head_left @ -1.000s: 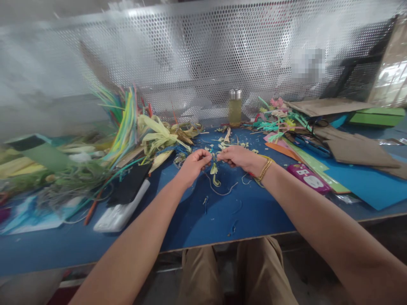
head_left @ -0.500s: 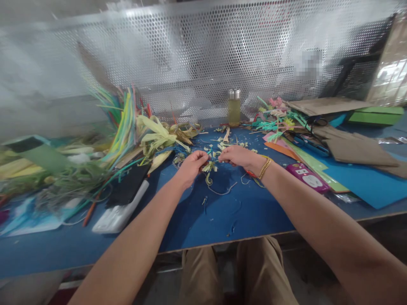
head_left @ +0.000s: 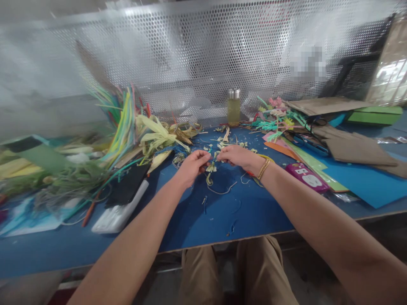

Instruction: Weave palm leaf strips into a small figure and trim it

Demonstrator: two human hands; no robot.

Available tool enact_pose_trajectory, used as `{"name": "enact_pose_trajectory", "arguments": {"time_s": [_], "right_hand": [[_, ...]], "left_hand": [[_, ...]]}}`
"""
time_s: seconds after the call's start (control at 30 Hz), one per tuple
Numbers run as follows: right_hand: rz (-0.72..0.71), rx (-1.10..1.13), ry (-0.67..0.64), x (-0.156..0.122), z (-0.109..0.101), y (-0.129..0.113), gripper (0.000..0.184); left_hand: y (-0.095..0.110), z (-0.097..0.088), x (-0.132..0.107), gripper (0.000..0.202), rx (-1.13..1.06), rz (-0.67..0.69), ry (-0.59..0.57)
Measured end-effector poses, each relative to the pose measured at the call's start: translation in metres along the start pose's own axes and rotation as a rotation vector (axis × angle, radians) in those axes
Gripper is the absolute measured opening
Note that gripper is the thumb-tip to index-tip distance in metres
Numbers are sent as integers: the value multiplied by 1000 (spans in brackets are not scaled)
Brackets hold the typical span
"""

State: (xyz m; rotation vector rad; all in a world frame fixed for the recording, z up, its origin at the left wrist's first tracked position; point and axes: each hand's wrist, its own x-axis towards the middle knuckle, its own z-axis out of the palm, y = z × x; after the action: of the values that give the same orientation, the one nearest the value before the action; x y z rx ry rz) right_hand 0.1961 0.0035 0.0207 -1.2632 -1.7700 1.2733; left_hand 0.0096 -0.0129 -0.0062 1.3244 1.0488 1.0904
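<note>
Above the middle of the blue tabletop [head_left: 190,224], my left hand [head_left: 193,166] pinches thumb against forefinger. Facing it a short gap away, my right hand [head_left: 234,156] is also closed in a pinch. Thin blue strands [head_left: 214,156] show in the gap, too small to tell what they belong to. What sits between the fingertips is hidden. Pale green husk scraps [head_left: 211,168] lie just below the fingertips, and a curled thin string [head_left: 219,193] trails nearer to me. Behind the hands more husk bits [head_left: 226,134] are scattered.
To the left stand a pale corn husk bundle [head_left: 155,131], coloured pipe cleaners [head_left: 122,120], and a black phone-like slab [head_left: 129,186] on a white box [head_left: 117,218]. A bottle [head_left: 233,108] stands behind. Rightward are a purple case [head_left: 307,178], coloured paper [head_left: 359,180] and cardboard [head_left: 359,146].
My hands have drawn slightly closer together, the right fingertips shifting a little left and the left ones a little right. The things on the table look unmoved.
</note>
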Motion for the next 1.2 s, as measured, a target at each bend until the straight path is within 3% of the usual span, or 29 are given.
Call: {"name": "enact_pose_trajectory", "arguments": {"time_s": [0.27, 0.47, 0.63, 0.8, 0.93, 1.07, 1.2], "right_hand": [[-100, 106, -30, 1, 2, 0, 16], [-44, 257, 13, -4, 1, -6, 16], [-102, 300, 5, -3, 1, -7, 10], [-170, 304, 0, -3, 2, -7, 10], [-190, 335, 26, -4, 0, -10, 12], [-227, 320, 118, 2, -7, -7, 26], [-317, 103, 354, 9, -20, 2, 43]], "left_hand": [[3, 5, -6, 28, 170, 64, -87], [4, 7, -8, 22, 235, 42, -155], [8, 9, -10, 26, 233, 53, -119], [11, 13, -13, 37, 349, 156, -166], [8, 15, -12, 29, 343, 131, -127], [6, 16, -12, 32, 235, 38, -119], [7, 18, -14, 39, 197, 16, -102]]}}
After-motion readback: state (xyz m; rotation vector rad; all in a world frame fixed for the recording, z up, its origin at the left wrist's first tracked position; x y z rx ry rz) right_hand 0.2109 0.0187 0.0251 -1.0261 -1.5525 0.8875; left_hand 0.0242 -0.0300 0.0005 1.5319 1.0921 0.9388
